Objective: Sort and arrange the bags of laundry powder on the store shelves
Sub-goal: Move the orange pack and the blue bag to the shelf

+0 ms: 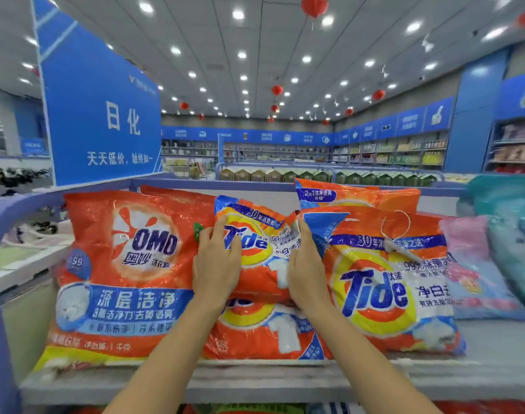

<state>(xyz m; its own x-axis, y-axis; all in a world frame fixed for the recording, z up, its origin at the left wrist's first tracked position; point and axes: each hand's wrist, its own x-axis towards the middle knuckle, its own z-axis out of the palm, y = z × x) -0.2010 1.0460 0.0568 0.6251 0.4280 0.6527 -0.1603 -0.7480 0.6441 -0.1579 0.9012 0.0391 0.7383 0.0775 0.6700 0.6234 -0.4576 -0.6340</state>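
Two hands point(216, 264) point(307, 270), three Tide bags point(255, 243) point(270, 327) point(380, 294) (one OMO bag point(129, 264))

Shelf point(494, 351) bears powder bags point(386, 294) (orange mostly).

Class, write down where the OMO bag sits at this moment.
In the head view the OMO bag lies at the left end of the shelf, below the blue aisle sign, beside the small Tide bag under the left hand.
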